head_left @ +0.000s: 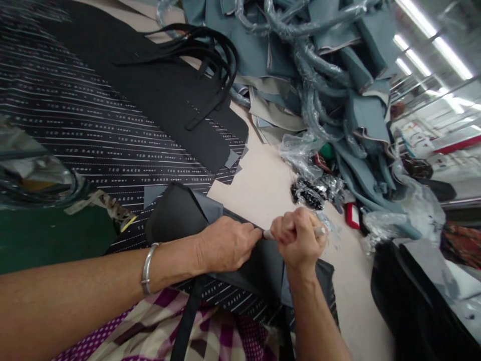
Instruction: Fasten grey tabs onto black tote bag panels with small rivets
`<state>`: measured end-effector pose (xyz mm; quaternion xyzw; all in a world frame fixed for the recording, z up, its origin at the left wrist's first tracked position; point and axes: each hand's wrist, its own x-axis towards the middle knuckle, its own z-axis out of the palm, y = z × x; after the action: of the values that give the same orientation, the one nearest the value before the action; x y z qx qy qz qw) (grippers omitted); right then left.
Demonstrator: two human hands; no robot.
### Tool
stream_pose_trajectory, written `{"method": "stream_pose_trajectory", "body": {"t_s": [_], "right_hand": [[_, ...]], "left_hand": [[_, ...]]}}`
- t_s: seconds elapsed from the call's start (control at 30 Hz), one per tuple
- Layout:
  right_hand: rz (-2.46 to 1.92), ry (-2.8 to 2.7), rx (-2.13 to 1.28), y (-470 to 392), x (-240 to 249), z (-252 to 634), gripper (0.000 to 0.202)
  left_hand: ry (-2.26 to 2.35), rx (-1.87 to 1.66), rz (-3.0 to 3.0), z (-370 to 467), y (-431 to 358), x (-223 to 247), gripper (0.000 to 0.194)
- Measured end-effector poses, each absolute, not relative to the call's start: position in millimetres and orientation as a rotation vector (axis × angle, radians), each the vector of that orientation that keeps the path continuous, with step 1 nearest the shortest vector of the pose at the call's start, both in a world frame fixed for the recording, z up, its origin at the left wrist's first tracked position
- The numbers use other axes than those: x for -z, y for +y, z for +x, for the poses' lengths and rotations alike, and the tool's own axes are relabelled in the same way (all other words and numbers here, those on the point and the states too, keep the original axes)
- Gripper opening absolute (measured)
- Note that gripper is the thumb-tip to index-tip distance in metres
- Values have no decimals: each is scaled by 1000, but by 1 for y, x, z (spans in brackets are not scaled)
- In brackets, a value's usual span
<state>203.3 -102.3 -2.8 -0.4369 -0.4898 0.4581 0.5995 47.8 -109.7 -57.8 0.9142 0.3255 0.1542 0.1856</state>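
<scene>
My left hand [230, 243], with a silver bangle at its wrist, pinches the upper edge of a black fabric piece [176, 213]. Close by on the right, my right hand [299, 235] is wrapped round a pale pen-like tool [267, 234], whose tip points at the fabric edge beside my left fingertips. Grey patches show on the black piece, and striped lining printed with white lettering lies under it. A black strap [188, 321] hangs down toward my lap.
Striped printed fabric [124, 135] and black panels with straps [214, 50] cover the upper left. Blue-grey pieces with wrapped handles [319, 85] are heaped at the upper right. A red object [352, 215], plastic wrap [300, 150] and a black item [406, 296] lie to the right.
</scene>
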Motion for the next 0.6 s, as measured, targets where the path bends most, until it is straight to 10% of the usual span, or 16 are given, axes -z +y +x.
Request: {"method": "stream_pose_trajectory", "body": {"t_s": [0.33,0.6], "right_hand": [[-2076,-1898,-39,-163,15,373,44],[-2129,-1789,43,-227,34,416,28]], "left_hand": [[891,-496,2601,48,-107,58,10],[931,-477,2524,46,-107,68,23]]}}
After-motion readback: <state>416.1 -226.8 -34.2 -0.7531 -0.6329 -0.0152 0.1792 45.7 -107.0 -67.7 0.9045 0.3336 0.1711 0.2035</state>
